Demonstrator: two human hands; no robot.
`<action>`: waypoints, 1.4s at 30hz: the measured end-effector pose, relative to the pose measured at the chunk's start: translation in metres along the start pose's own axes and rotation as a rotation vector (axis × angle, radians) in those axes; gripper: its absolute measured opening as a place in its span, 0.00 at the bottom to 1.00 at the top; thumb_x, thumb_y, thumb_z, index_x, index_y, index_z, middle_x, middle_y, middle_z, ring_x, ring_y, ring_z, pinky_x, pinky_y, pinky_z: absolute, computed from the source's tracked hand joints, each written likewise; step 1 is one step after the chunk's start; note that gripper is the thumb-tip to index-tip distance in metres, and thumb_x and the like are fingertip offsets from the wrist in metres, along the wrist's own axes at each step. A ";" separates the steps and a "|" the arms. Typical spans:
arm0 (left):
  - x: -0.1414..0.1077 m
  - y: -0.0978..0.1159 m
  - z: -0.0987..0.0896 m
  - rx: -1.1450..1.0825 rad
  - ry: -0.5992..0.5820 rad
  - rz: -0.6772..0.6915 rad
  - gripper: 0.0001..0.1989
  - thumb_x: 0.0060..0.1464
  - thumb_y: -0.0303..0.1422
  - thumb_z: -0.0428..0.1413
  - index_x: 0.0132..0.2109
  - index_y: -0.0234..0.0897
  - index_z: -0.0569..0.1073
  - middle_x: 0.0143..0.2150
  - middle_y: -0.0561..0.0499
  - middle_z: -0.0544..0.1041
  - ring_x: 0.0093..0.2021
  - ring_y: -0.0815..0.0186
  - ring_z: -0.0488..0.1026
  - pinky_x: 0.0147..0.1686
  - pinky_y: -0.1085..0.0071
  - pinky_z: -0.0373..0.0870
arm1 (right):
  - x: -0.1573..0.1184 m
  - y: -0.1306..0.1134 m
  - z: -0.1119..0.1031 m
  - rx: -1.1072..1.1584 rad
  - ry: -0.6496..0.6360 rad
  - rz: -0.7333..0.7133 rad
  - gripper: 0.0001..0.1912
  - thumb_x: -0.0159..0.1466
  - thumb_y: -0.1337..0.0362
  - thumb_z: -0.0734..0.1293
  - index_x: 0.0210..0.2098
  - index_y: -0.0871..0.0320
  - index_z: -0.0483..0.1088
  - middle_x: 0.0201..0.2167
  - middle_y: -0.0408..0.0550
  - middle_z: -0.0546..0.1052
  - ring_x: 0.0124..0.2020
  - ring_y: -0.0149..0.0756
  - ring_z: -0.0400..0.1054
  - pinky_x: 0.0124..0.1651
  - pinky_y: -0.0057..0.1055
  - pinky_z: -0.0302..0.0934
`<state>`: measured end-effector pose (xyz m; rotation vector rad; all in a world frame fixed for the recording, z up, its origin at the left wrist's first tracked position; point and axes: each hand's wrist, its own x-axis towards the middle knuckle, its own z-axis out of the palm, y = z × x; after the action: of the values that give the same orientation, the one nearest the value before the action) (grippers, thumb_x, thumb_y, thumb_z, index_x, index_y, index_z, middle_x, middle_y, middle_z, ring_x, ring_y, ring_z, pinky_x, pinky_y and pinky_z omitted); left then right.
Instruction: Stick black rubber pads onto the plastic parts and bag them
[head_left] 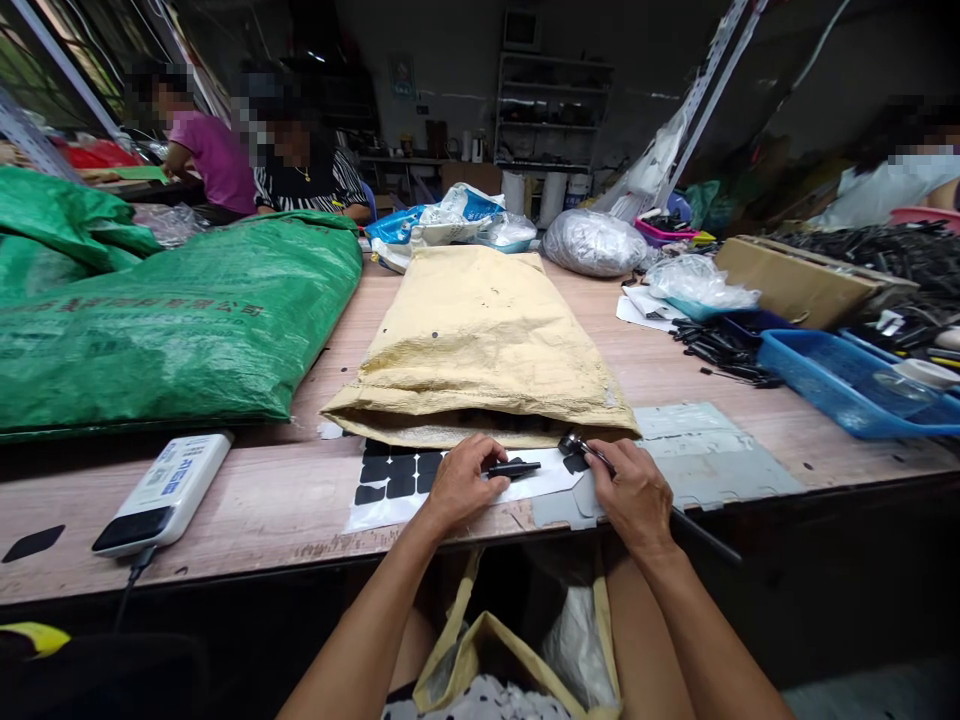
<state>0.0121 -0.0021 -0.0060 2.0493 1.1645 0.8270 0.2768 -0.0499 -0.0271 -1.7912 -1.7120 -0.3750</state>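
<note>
Near the table's front edge, my left hand (469,482) pinches a small black cylindrical part (514,468) between thumb and fingers. To its right, my right hand (634,492) is closed round a dark rod-like tool (705,535), whose rounded metallic head (571,444) points up and left beside the bag's mouth. Under and between the hands lies a white sheet (382,514) with rows of black rounded-square stickers (401,470). One black piece (576,463) sits near the tool's head. Just beyond the hands, a beige woven bag (480,330) lies flat, its slightly gaping mouth facing me.
A green sack (172,330) and a white power bank (165,495) with a cable are at left. A grey board (705,450) lies right of the sheet. Farther right are a blue tray (847,385) and piled black parts (727,350). Two people sit across the table, another at far right.
</note>
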 end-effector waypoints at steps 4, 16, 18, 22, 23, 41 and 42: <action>-0.001 0.001 0.000 0.004 -0.003 -0.002 0.09 0.47 0.26 0.59 0.38 0.39 0.74 0.36 0.55 0.73 0.37 0.65 0.69 0.38 0.69 0.62 | -0.002 -0.004 0.002 -0.030 0.028 -0.010 0.09 0.69 0.63 0.65 0.45 0.54 0.77 0.35 0.47 0.77 0.40 0.41 0.67 0.44 0.34 0.58; -0.046 0.045 -0.006 -0.023 -0.303 0.010 0.08 0.55 0.29 0.59 0.43 0.43 0.75 0.37 0.54 0.77 0.36 0.64 0.71 0.36 0.70 0.63 | -0.002 -0.008 0.002 -0.105 0.007 0.008 0.10 0.68 0.62 0.64 0.45 0.54 0.76 0.35 0.48 0.74 0.38 0.40 0.63 0.41 0.35 0.53; -0.066 0.058 -0.003 0.014 -0.426 -0.012 0.08 0.55 0.29 0.59 0.43 0.45 0.74 0.37 0.55 0.79 0.36 0.64 0.73 0.35 0.70 0.63 | -0.002 -0.008 0.002 -0.110 0.003 0.012 0.10 0.68 0.62 0.64 0.45 0.54 0.76 0.35 0.48 0.74 0.38 0.40 0.63 0.41 0.36 0.52; -0.094 0.060 0.025 0.238 -0.520 -0.075 0.10 0.57 0.30 0.56 0.46 0.45 0.73 0.43 0.50 0.80 0.40 0.58 0.77 0.37 0.66 0.66 | -0.002 -0.008 0.002 -0.106 0.005 0.010 0.10 0.68 0.62 0.64 0.45 0.54 0.76 0.35 0.48 0.74 0.38 0.41 0.63 0.41 0.36 0.52; -0.099 0.055 0.035 0.303 -0.532 -0.104 0.10 0.57 0.29 0.55 0.46 0.43 0.73 0.44 0.48 0.80 0.41 0.56 0.78 0.37 0.65 0.66 | -0.002 -0.009 0.002 -0.105 0.004 0.011 0.10 0.68 0.62 0.64 0.45 0.54 0.76 0.35 0.48 0.74 0.38 0.41 0.63 0.41 0.35 0.52; -0.014 0.044 -0.008 0.277 -0.054 -0.173 0.09 0.63 0.36 0.53 0.43 0.41 0.77 0.35 0.51 0.80 0.34 0.63 0.75 0.33 0.70 0.65 | -0.003 -0.008 0.002 -0.104 0.012 0.017 0.10 0.68 0.62 0.64 0.46 0.54 0.76 0.36 0.48 0.74 0.38 0.41 0.63 0.41 0.35 0.52; 0.001 0.036 -0.015 0.347 0.058 -0.153 0.09 0.63 0.35 0.53 0.46 0.40 0.76 0.40 0.48 0.79 0.37 0.62 0.75 0.36 0.69 0.66 | -0.003 -0.008 0.002 -0.104 0.013 0.018 0.10 0.68 0.62 0.64 0.46 0.54 0.76 0.36 0.48 0.74 0.38 0.41 0.63 0.41 0.35 0.53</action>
<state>0.0183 -0.0130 0.0307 2.1837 1.5667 0.6477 0.2682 -0.0508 -0.0287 -1.8723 -1.6943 -0.4748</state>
